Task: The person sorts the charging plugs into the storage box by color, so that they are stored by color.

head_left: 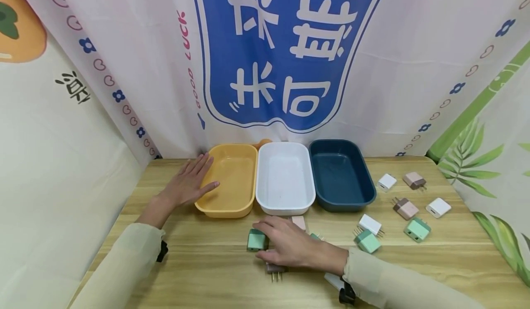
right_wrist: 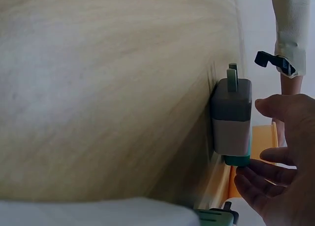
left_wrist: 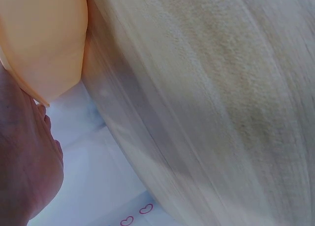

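Note:
My left hand [head_left: 184, 185] rests on the left rim of the yellow tray [head_left: 227, 213], fingers straight and thumb spread over the inside. My right hand [head_left: 290, 243] reaches low over the table, its fingertips beside a green charger plug [head_left: 256, 241]. In the right wrist view, the thumb and fingers [right_wrist: 253, 189] stand apart, with the fingertips right at the green plug [right_wrist: 237, 161]. A pink and brown charger plug [right_wrist: 231, 122] lies in front of it there, prongs bare. From the head, that pink and brown plug [head_left: 275, 269] is mostly hidden under the hand.
A white tray [head_left: 285, 210] and a dark blue tray [head_left: 345, 206] stand right of the yellow one. Several white, green and pink-brown plugs lie at the right, including a green plug [head_left: 417, 229]. A pink plug [head_left: 299, 222] peeks out behind my right hand. A curtain [head_left: 385, 93] hangs behind.

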A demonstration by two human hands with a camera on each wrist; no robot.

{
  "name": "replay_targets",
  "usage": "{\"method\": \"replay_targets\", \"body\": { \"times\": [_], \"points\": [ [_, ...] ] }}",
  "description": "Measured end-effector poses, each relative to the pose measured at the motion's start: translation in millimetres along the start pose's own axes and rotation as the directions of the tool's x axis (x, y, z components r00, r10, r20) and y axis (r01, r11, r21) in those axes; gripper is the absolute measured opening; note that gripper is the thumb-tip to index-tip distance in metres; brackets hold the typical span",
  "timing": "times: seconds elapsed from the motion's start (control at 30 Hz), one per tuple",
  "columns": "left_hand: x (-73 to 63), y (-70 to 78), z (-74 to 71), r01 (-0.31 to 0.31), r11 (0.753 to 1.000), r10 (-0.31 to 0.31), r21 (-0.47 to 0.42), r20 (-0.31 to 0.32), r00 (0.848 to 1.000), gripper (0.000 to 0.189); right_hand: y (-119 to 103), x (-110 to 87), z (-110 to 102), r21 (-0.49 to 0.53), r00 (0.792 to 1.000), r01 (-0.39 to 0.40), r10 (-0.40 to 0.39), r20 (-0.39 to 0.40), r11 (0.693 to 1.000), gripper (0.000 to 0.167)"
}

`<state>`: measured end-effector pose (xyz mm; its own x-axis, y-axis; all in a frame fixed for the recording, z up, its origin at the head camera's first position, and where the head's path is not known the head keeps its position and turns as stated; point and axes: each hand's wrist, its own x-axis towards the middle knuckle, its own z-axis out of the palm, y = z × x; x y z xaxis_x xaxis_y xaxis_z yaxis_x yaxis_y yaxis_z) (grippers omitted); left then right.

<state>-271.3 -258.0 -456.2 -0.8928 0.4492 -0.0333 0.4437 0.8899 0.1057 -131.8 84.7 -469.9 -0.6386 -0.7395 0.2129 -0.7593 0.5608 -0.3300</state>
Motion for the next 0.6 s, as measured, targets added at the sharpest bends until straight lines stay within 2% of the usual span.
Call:
{"method": "replay_targets", "body": {
  "times": [0.6],
  "points": [
    [0.3, -0.6, 0.3, -0.001, 1.0, 0.001, -0.013, -0.004, 1.0, 0.09, 5.1, 6.7, 8.6, 0.011, 1.0, 0.003, -0.003, -0.008, 1.0, 0.055]
  ]
}}
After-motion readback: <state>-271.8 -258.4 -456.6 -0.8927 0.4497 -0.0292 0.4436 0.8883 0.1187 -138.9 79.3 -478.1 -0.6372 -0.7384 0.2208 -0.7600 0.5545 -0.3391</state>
